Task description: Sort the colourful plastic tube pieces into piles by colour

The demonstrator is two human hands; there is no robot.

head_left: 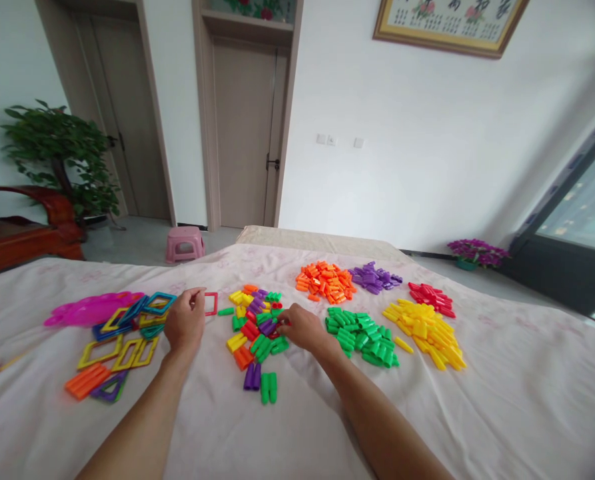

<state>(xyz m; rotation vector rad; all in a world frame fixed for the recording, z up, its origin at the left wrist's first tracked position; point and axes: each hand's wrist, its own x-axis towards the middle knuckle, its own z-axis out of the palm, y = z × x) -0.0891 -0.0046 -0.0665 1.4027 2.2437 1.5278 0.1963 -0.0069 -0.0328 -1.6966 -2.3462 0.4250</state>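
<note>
My left hand (184, 320) has its fingers curled together beside a red square frame (211, 304); what they hold, if anything, is too small to tell. My right hand (300, 327) reaches into the right side of a mixed pile of coloured plastic pieces (253, 320), its fingertips closed at a red piece near a purple one (267, 327). A purple pair (252, 377) and a green pair (268, 388) lie below the pile. Just right of my right hand is a heap of green pieces (362, 337).
Orange (326, 281), purple (374, 277), red (432, 299) and yellow (426, 332) heaps lie on the right of the cloth-covered table (522, 393). At left are a pink tray (92, 309), yellow frames (100, 351), blue frames (158, 303) and orange pieces (86, 381).
</note>
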